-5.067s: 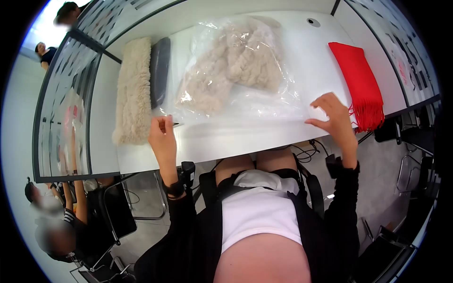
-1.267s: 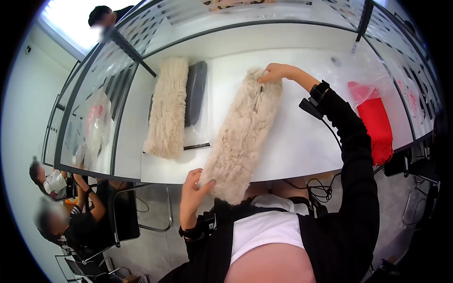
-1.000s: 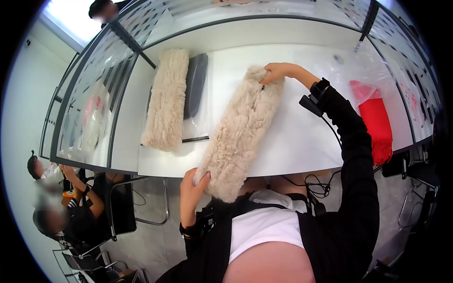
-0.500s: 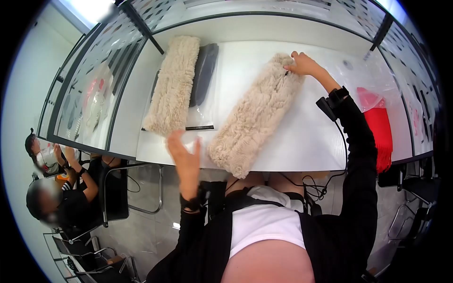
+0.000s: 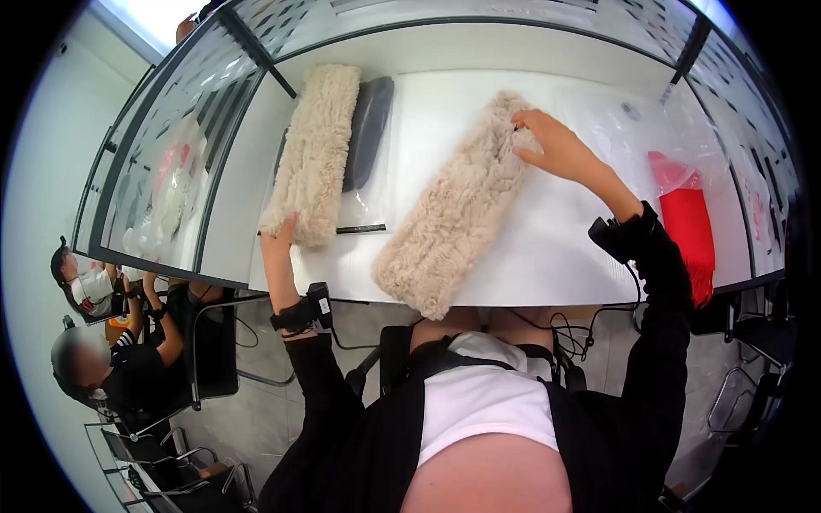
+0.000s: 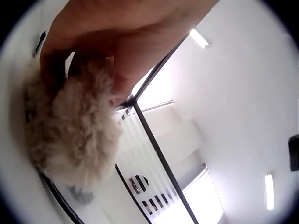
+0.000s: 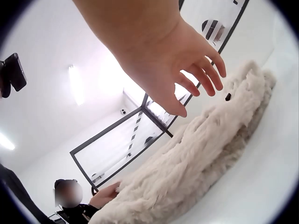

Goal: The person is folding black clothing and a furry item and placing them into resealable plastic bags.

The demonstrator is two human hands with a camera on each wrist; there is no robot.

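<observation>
Two long beige fur scarves lie on the white table [image 5: 547, 265]. In the head view my left hand [image 5: 279, 256] is at the front end of the left fur scarf [image 5: 316, 145]. The left wrist view shows fingers and thumb gripping the fur [image 6: 79, 135]. My right hand [image 5: 560, 150] hovers at the far end of the right fur scarf [image 5: 453, 214], which lies slanted with its near end at the table's front edge. In the right wrist view the right hand's spread, relaxed fingers are above the fur, near a small dark tag [image 7: 228, 97].
A grey folded item [image 5: 368, 137] in clear plastic lies beside the left scarf, with a dark strip [image 5: 361, 229] at its front. At right are a red fringed scarf [image 5: 688, 231] and a clear bag [image 5: 676, 128]. Partitions enclose the table. People sit at left.
The right fur scarf, bagged in plastic at first, now lies unwrapped on the table. My left hand has left its near end and taken hold of the left scarf; my right hand has let go.
</observation>
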